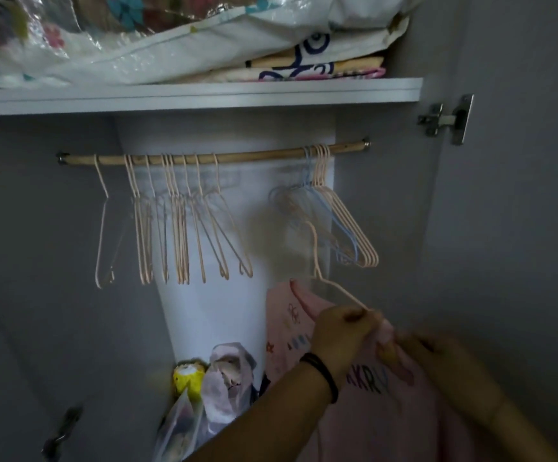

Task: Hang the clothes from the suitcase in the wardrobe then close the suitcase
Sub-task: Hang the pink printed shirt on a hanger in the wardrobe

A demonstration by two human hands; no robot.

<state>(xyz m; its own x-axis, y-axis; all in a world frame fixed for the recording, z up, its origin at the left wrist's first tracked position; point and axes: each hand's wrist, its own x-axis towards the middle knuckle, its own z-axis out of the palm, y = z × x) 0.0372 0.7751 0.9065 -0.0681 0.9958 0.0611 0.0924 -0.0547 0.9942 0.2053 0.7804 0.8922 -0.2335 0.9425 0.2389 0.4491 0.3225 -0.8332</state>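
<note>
Rod (211, 156) carries bare hangers (177, 235). Lower right, below the rod, your left hand (341, 331) pinches pink hanger (320, 276) at the pink shirt (371, 415); your right hand (437, 358), blurred, fingers curled, grips the shirt fabric.

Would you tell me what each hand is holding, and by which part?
The left hand pinches a pale pink wire hanger by its sloping arm; the right hand grips the pink printed garment near its top.

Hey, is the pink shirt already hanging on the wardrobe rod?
No, the left hand holds the pink hanger with the pink shirt below the rod, its hook clear of it.
</note>
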